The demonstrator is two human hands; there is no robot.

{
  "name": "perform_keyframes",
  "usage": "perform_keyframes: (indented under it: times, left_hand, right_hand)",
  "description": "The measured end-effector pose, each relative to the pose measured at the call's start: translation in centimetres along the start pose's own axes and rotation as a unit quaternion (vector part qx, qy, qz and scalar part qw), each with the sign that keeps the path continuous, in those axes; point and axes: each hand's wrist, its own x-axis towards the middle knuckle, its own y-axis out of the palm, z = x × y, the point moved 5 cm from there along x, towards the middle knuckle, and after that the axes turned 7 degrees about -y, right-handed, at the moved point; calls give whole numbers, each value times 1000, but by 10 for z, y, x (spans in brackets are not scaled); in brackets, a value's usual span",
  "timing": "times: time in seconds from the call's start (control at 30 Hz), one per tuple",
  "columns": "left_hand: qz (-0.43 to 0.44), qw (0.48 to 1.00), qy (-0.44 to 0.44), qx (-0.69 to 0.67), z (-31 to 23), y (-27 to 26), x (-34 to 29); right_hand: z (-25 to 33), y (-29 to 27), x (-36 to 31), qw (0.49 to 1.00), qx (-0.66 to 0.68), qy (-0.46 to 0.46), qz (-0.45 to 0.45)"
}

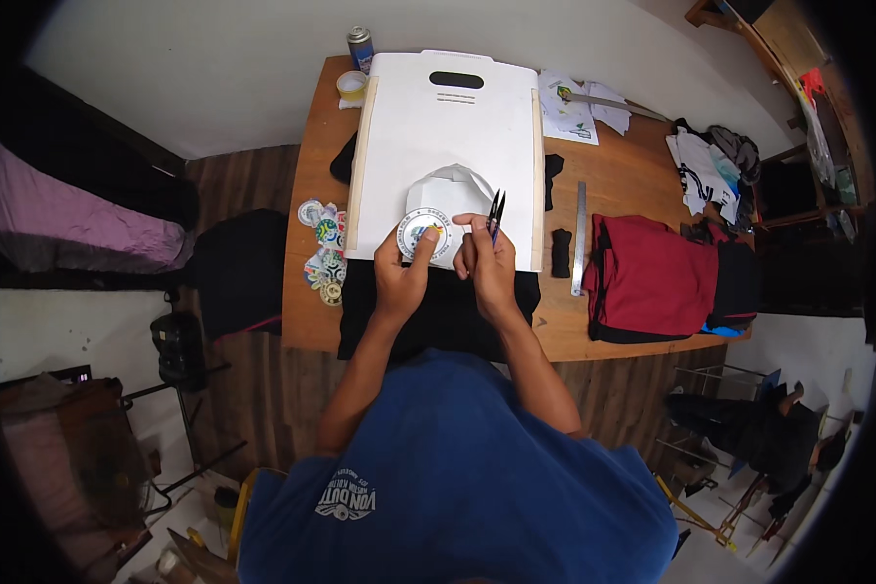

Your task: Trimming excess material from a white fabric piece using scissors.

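My left hand (399, 277) pinches a round printed cutout (411, 227), white with a lettered border and a coloured middle, its thumb lying across the face. A curled strip of white paper (450, 169) loops up behind the cutout. In my right hand (491, 275) is a small pair of scissors (497, 211), dark blades pointing up and away; its fingers are also close to the paper's right edge. Whether they grip the paper, I cannot tell. Both hands are over the near part of a white board (446, 131) with a slot at its far end.
Several round cutouts (327, 234) lie left of the board on the wooden table (613, 161). Behind them stand a tape roll (351, 86) and a spray can (360, 46). To the right are a metal ruler (580, 238), folded red fabric (647, 277) and printed sheets (566, 107).
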Motion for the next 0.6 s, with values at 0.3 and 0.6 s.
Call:
perform_keyframes:
  times: [0.3,0.6]
  left_hand:
    - [-6,1000,-17,-8,5,-1,4]
    - [-13,999,-48,-14,8,-4,27]
  right_hand:
    - [-3,11,-14,986,-167,3,-24]
    - [-11,6,-5,987,-150,2,-56]
